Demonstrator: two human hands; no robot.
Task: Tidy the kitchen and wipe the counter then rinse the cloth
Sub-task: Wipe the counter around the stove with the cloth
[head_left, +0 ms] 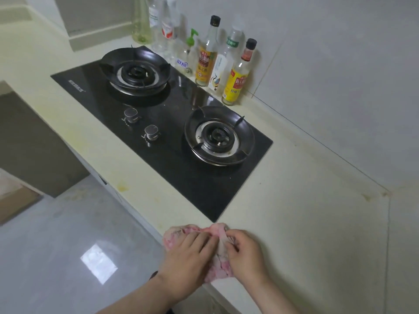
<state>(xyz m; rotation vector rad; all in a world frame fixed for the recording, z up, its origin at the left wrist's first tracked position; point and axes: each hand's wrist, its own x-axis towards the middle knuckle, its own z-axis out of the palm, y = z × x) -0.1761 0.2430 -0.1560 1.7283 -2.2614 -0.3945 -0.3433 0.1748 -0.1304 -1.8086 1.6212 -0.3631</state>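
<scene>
A pink and white cloth lies bunched at the front edge of the cream counter, just in front of the near corner of the hob. My left hand presses on its left part, fingers gripping the fabric. My right hand pinches a fold of the cloth on its right side. Both hands cover much of the cloth. Yellowish stains mark the counter's front strip.
A black glass two-burner gas hob with two knobs is set in the counter. Several bottles line the wall behind it. The counter edge drops to a glossy grey floor on the left. A tiled wall corner stands at right.
</scene>
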